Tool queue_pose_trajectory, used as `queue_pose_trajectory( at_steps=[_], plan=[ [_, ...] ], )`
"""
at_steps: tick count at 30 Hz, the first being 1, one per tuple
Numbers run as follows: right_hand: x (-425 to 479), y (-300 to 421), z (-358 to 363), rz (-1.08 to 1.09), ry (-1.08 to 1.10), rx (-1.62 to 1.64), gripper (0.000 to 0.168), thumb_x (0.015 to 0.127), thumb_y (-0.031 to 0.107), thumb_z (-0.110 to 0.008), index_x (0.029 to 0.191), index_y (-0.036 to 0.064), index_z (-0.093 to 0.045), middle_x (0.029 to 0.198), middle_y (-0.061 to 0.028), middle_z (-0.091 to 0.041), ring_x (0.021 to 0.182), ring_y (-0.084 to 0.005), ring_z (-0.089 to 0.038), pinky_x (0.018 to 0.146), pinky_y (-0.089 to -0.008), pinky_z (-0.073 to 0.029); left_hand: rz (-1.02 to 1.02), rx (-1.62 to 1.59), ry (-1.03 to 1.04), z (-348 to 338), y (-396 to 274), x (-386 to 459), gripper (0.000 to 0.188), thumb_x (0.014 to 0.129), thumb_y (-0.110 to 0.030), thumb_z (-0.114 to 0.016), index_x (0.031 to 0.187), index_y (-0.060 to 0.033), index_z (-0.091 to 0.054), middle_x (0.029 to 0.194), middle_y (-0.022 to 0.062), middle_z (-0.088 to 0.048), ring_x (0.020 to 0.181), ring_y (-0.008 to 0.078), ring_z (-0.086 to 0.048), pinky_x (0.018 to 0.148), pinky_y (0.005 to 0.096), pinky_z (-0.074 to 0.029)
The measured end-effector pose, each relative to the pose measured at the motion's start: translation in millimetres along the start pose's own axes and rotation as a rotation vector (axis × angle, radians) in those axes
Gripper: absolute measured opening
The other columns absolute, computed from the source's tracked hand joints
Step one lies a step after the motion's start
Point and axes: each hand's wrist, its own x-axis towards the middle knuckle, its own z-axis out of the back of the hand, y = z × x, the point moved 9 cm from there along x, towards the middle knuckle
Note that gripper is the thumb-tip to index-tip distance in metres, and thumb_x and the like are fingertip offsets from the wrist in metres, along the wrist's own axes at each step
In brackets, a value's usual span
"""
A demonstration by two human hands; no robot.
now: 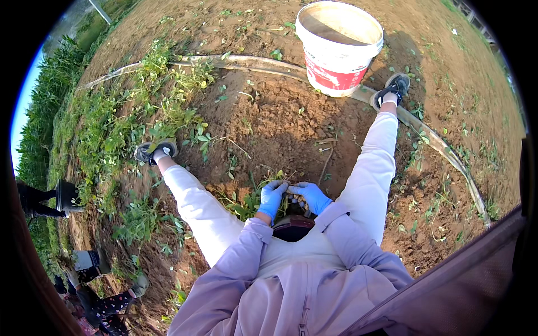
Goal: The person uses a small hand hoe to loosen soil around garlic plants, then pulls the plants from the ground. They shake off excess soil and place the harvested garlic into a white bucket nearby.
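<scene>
Both my hands wear blue gloves and meet between my spread legs. My left hand (274,195) is closed at the base of a leafy green plant (252,204), perhaps a peanut plant, lying to its left. My right hand (310,197) touches it at the fingertips and holds several small tan pods (297,196), which look like peanuts. The fingers partly hide the pods and the stems. A white plastic bucket (335,69) with a red band stands upright ahead of me, near my right shoe; dirt coats its inner wall.
A flat pale hose (252,63) curves across the brown soil, passing by the bucket. Uprooted green plants (168,96) lie in a row on the left. Two other people are at the far left, one beside a black bucket (67,195), another near a pale bucket (84,259).
</scene>
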Motion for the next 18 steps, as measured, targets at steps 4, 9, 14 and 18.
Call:
queue_pose_trajectory(
  at_steps=[4, 9, 14, 18],
  plan=[
    [-4, 9, -7, 0.048, -0.012, -0.207, 0.019, 0.074, 0.023, -0.064, 0.083, 0.006, -0.059, 0.065, -0.0020, -0.055, 0.046, -0.0064, -0.043, 0.039, -0.0179, -0.031, -0.018, 0.225, -0.079, 19, 8, 13, 0.017, 0.079, -0.016, -0.058, 0.085, -0.0001, -0.059, 0.069, 0.0036, -0.058, 0.058, 0.0099, -0.053, 0.054, 0.0227, -0.044],
    [-1, 25, 0, 0.071, 0.172, 0.588, 0.023, 0.080, 0.022, -0.055, 0.094, 0.004, -0.056, 0.075, -0.0041, -0.054, 0.059, -0.0098, -0.049, 0.041, -0.0173, -0.033, -0.041, 0.116, -0.223, 51, 1, 19, 0.018, 0.081, -0.018, -0.055, 0.087, -0.0020, -0.059, 0.073, 0.0063, -0.059, 0.060, 0.0117, -0.055, 0.055, 0.0225, -0.045],
    [-2, 31, 2, 0.001, 0.304, 1.036, 0.028, 0.083, 0.028, -0.048, 0.096, 0.004, -0.054, 0.086, -0.0090, -0.056, 0.068, -0.0167, -0.053, 0.043, -0.0206, -0.037, -0.552, 1.004, -0.053, 14, -29, 11, 0.019, 0.076, -0.015, -0.056, 0.093, -0.0084, -0.061, 0.097, 0.0112, -0.056, 0.083, 0.0257, -0.055, 0.072, 0.0321, -0.045],
    [-5, 41, 5, 0.077, 0.306, 1.056, 0.032, 0.085, 0.033, -0.045, 0.097, 0.005, -0.054, 0.090, -0.0094, -0.055, 0.071, -0.0180, -0.053, 0.044, -0.0213, -0.039, -0.534, 1.372, 0.081, -18, -17, 4, 0.019, 0.073, -0.019, -0.055, 0.089, -0.0138, -0.063, 0.094, 0.0080, -0.058, 0.093, 0.0298, -0.050, 0.081, 0.0369, -0.041]
  ],
)
